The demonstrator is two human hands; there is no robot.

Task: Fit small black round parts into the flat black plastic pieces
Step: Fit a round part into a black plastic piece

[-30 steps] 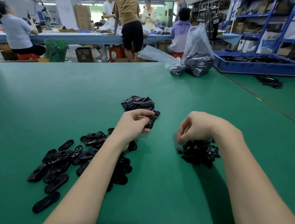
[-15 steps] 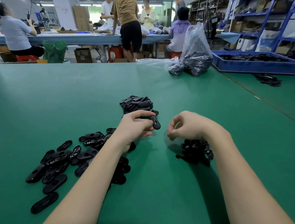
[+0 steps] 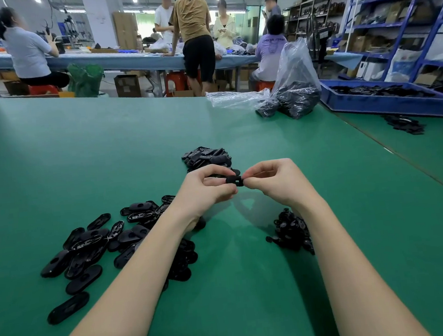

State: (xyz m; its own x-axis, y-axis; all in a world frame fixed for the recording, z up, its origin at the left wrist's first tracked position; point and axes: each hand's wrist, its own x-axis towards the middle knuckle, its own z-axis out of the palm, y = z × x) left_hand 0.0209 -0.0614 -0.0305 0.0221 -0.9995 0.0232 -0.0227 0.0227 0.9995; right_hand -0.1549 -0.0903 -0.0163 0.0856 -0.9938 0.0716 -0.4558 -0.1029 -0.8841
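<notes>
Both hands meet above the green counter point(image 3: 106, 151), just in front of the small heap of finished pieces point(image 3: 207, 157) at twelve o'clock. The left hand point(image 3: 207, 189) pinches a flat black plastic piece point(image 3: 234, 180) by one end, fingers curled round it, its long axis running roughly nine to three so the free end points at the right hand point(image 3: 272, 182). That hand's grip is clenched in a fingertip pinch touching the piece's three o'clock end; presumably it holds a small round part, but the part itself is hidden between the fingers. The fit turns on that meeting point: the part has to come in from three o'clock. Unfilled flat pieces point(image 3: 88, 246) lie scattered at eight o'clock under the left forearm; the pile of round parts point(image 3: 290, 231) sits at four o'clock, beside the right wrist.
</notes>
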